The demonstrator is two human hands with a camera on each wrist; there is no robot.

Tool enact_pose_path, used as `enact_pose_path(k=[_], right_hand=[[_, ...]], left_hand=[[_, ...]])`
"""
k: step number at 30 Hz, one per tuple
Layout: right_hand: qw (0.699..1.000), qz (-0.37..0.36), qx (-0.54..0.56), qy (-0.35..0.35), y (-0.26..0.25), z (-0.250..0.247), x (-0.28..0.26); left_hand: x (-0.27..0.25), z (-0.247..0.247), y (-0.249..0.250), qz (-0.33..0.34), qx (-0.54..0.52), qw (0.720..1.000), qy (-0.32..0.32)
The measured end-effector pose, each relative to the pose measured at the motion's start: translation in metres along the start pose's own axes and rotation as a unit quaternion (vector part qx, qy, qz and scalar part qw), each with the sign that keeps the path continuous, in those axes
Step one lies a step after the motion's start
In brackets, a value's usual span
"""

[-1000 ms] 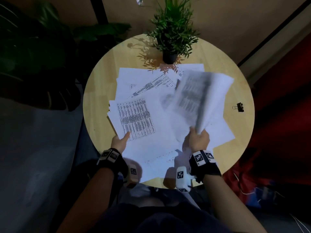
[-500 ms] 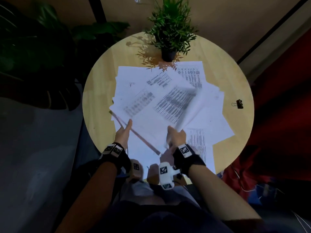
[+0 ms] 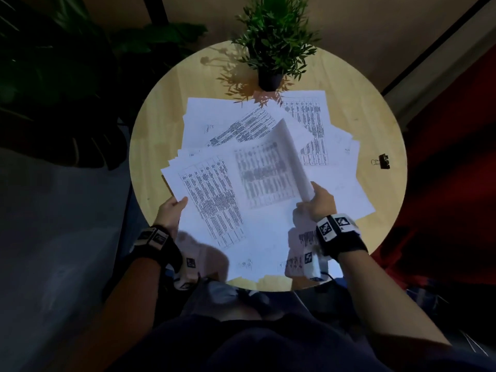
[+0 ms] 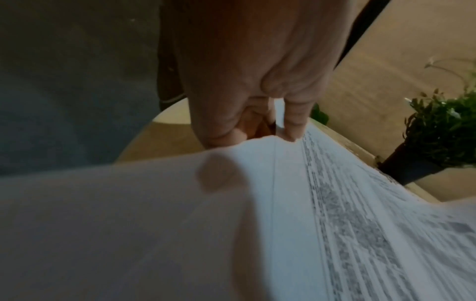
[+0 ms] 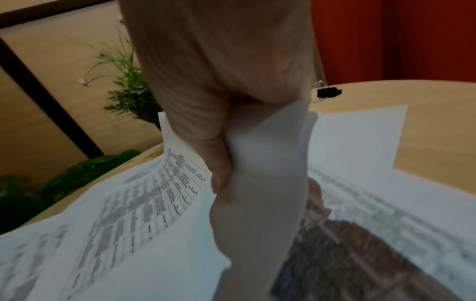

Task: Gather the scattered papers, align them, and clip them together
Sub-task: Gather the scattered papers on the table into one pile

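White printed papers lie scattered over the round wooden table. My left hand pinches the left edge of a loose stack, thumb on top; the left wrist view shows my fingers curled under the sheets. My right hand grips a curled sheet that stands up from the pile; in the right wrist view this sheet bends round my thumb. A black binder clip lies alone near the table's right edge, also seen as the clip.
A small potted plant stands at the table's far edge, touching the farthest sheets. Large dark leaves fill the left. Red fabric lies to the right of the table. Bare wood shows around the clip.
My right hand has carried its sheets left onto the stack and now sits to the right, holding one curled sheet. My left hand has lifted the stack's left edge and holds it.
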State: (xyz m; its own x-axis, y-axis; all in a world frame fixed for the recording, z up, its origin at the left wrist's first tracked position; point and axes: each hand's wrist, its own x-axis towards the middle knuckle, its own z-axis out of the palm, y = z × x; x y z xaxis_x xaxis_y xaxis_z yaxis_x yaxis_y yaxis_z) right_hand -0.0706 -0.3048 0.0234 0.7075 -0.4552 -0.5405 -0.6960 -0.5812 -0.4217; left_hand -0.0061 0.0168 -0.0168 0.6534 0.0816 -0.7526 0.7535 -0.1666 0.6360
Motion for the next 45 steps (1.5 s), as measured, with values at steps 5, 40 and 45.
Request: enact_pose_path(k=[5, 40, 45], right_hand=[[0.993, -0.032, 0.063, -0.091, -0.029, 0.054, -0.029], [0.978, 0.002, -0.003, 0.208, 0.025, -0.076, -0.013], [0.973, -0.092, -0.009, 0.211, 0.027, -0.16, -0.027]], left_hand=[[0.012, 0.019, -0.02, 0.025, 0.006, 0.999, -0.024], [0.015, -0.048, -0.023, 0.081, 0.189, 0.974, 0.097], [0.023, -0.045, -0.022, 0.082, 0.186, 0.974, 0.101]])
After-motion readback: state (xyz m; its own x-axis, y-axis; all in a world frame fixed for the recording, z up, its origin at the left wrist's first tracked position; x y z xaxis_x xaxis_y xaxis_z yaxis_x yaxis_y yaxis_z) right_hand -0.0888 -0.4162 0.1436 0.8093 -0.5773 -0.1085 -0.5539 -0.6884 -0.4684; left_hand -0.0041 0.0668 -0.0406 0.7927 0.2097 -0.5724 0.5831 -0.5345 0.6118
